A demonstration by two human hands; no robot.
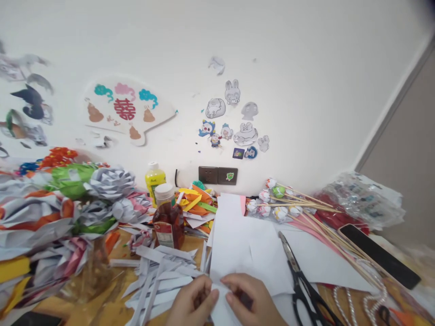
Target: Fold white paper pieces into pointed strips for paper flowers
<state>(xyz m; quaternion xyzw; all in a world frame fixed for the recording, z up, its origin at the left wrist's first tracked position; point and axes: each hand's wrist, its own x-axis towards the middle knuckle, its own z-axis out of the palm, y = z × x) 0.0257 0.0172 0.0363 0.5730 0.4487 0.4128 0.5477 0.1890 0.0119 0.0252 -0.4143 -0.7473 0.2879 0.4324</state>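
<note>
At the bottom centre my left hand (194, 301) and my right hand (254, 299) face each other, thumbs and fingertips pinched together. Between them they hold a small piece of white paper (219, 302), partly covered by the fingers. Under and behind the hands lie larger white paper sheets (244, 240). A heap of cut white paper strips (161, 278) spreads beside my left hand. Black-handled scissors (299, 280) rest on the sheets to the right of my right hand, blades pointing away from me.
Folded paper flowers (37, 217) pile up at left. A brown bottle (168, 219) and a yellow bottle (154, 179) stand near the wall. Lollipops on sticks (280, 210), a phone (379, 256), a white cord (374, 299) and plastic packaging (367, 199) lie at right.
</note>
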